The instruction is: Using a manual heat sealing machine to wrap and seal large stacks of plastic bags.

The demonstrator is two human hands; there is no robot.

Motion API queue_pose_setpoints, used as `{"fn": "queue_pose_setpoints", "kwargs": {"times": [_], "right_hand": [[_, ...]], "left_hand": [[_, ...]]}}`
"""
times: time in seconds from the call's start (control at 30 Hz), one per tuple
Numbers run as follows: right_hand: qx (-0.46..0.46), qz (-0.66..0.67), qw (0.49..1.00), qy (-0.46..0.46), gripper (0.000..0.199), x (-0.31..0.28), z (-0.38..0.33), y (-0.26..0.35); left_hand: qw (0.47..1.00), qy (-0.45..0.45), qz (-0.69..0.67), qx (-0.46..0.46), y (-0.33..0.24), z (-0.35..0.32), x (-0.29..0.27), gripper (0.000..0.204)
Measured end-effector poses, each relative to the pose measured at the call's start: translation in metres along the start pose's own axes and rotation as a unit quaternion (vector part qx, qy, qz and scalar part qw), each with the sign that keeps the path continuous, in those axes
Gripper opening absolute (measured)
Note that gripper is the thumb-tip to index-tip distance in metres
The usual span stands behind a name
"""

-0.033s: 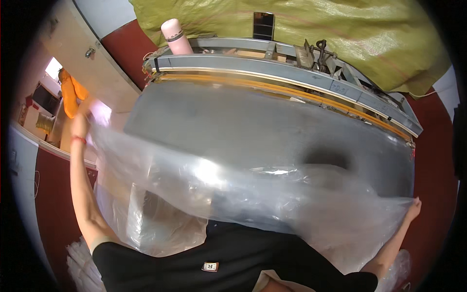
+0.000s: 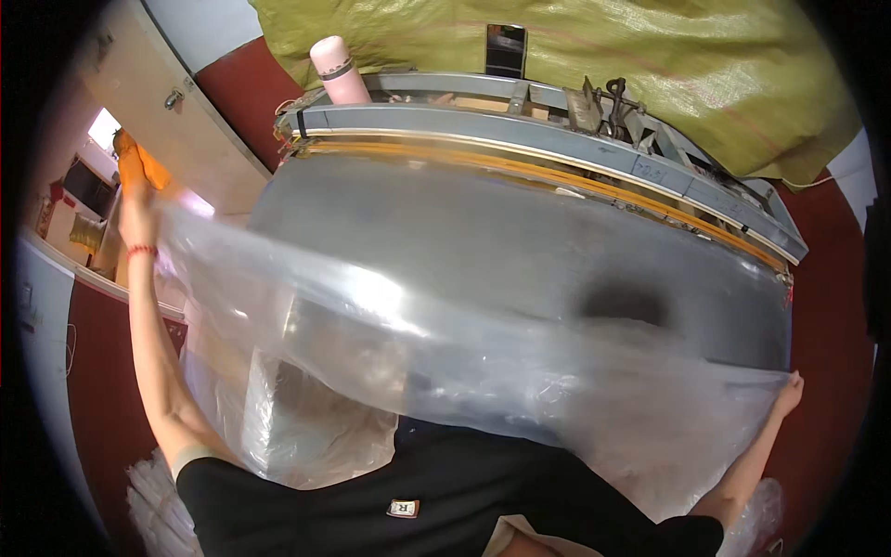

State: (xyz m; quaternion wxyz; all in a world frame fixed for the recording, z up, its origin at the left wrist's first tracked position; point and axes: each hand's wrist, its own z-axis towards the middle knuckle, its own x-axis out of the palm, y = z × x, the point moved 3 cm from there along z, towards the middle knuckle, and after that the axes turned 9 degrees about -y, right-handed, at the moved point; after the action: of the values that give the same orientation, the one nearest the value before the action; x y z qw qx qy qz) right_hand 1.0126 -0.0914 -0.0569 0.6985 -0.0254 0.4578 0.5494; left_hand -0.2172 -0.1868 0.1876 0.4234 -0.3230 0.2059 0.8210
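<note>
A wide sheet of clear plastic film (image 2: 445,348) stretches between my hands, across the near part of a grey flat worktop (image 2: 418,213). At the far left, my left hand (image 2: 137,221), with a red band at its wrist, is raised and closed on one end of the film. Over on the right, my right hand (image 2: 788,394) pinches the opposite corner, just beyond the worktop's right edge. The film's upper edge runs fairly taut, while its lower part hangs in creases toward my body. Light glares off its left half.
A grey metal frame (image 2: 418,118) with orange strips spans the worktop's far side. On it stand a pink bottle (image 2: 340,72) and a dark metal clamp-like part (image 2: 613,107). Behind hangs a yellow-green tarp (image 2: 668,65) with a phone-like dark panel (image 2: 506,50). A door (image 2: 176,102) stands at left.
My left hand has moved a little to the left and up, drawing the film's left end along and straightening its edge. My right hand has barely moved.
</note>
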Motion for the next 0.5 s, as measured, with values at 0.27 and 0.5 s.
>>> {"fn": "queue_pose_setpoints", "kwargs": {"times": [0.27,0.5], "right_hand": [[-0.012,-0.022,1.000,-0.018,0.035,0.045,0.003,0.065],[-0.065,0.014,0.997,0.033,0.034,0.076,0.030,0.044]], "left_hand": [[0.981,-0.025,-0.143,0.126,-0.154,-0.084,0.097,0.037],[0.968,0.110,-0.212,0.073,-0.146,-0.121,0.167,0.036]]}}
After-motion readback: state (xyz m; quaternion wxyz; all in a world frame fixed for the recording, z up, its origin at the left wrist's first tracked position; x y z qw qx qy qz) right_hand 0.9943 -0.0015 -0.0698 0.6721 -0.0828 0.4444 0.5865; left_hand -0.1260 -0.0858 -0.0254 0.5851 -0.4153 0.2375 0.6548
